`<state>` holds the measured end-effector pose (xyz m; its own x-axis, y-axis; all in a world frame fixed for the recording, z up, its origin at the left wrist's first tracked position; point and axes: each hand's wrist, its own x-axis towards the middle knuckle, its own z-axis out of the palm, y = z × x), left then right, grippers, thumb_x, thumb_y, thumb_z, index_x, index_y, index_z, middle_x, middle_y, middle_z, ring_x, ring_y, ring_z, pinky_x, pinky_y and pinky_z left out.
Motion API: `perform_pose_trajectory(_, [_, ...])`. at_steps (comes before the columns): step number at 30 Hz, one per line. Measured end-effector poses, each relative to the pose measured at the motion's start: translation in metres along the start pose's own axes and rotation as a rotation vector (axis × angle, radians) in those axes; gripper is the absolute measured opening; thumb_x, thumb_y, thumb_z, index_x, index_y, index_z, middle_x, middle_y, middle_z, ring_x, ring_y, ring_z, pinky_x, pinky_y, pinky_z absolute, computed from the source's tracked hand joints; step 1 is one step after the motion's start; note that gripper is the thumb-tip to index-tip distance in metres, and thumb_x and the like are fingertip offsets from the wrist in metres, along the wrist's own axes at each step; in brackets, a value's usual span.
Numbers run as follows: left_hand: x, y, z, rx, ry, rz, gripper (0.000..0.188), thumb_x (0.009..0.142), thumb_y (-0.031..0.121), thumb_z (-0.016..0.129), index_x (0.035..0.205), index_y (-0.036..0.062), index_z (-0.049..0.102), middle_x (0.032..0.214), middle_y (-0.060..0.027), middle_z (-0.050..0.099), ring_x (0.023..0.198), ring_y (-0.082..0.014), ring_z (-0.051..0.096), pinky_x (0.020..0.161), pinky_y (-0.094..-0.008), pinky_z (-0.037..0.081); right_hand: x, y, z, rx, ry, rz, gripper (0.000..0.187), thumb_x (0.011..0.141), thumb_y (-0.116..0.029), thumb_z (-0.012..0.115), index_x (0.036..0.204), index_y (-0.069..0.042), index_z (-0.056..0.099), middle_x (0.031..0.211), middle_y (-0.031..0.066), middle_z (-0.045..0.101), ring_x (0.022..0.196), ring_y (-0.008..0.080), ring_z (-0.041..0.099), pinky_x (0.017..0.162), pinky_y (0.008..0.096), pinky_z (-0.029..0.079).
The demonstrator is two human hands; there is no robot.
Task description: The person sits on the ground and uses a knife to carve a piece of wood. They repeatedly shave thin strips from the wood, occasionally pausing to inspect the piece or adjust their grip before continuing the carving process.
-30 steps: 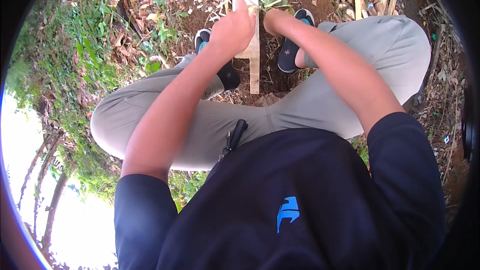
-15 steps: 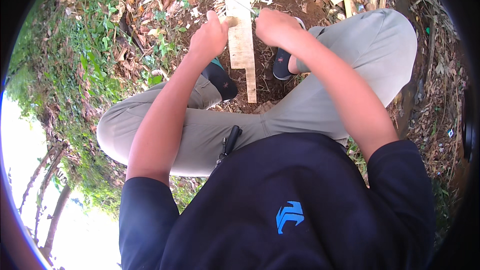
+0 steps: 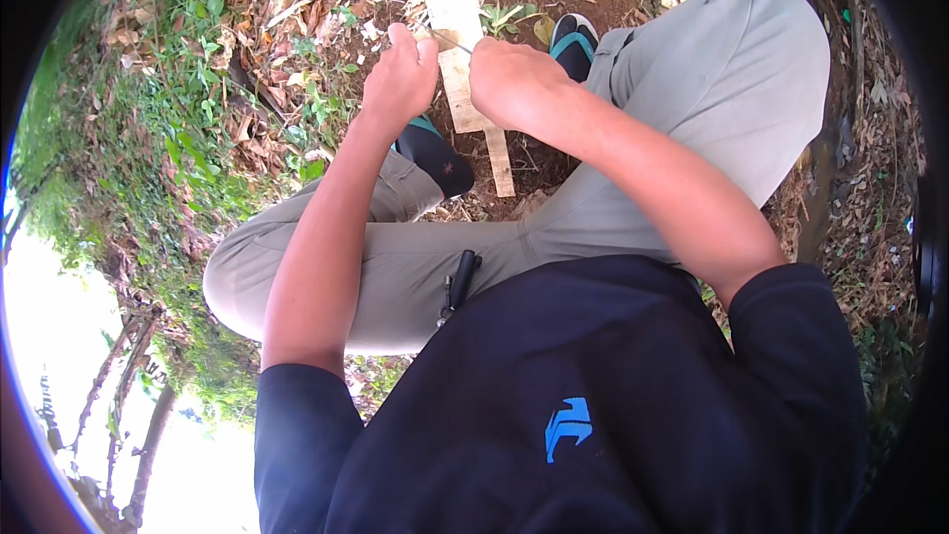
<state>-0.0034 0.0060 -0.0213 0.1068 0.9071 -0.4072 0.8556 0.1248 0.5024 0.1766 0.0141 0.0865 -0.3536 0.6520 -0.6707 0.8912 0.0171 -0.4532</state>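
Both hands are clenched, the left hand and the right hand grasping opposite ends of a thin dark tool laid across a pale board; the right fingers' exact hold is hidden; the tool could skid if it catches unevenly, perhaps nicking a hand or the left foot close by; with neither hand steadying the board, it might also twist under lopsided pressure; the board lies lengthwise between the feet, running past the top edge; it is flat, light wood, stepping in on its left to a narrow near-end tongue.
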Motion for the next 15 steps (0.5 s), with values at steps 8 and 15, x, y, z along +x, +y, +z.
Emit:
perform_pose_trajectory(8, [-0.002, 0.027, -0.011, -0.016, 0.012, -0.072, 0.039, 0.094, 0.029, 0.043, 0.101, -0.0082, 0.037, 0.085, -0.0381, 0.062, 0.087, -0.0527, 0.062, 0.081, -0.056, 0.048, 0.017, -0.002, 0.024, 0.092, 0.082, 0.143, 0.026, 0.086, -0.007, 0.057, 0.108, 0.005, 0.063, 0.098, 0.0222, 0.07, 0.093, 0.032, 0.071, 0.077, 0.0389, 0.057])
perform_pose_trajectory(15, [0.0, 0.022, -0.015, -0.04, 0.006, -0.112, 0.039, 0.095, 0.028, 0.044, 0.102, -0.0101, 0.038, 0.085, -0.0393, 0.061, 0.088, -0.0526, 0.062, 0.081, -0.0559, 0.048, 0.016, -0.018, 0.01, -0.023, -0.036, 0.079, 0.024, 0.088, -0.006, 0.053, 0.107, 0.007, 0.056, 0.098, 0.0251, 0.069, 0.094, 0.0358, 0.069, 0.079, 0.0431, 0.056])
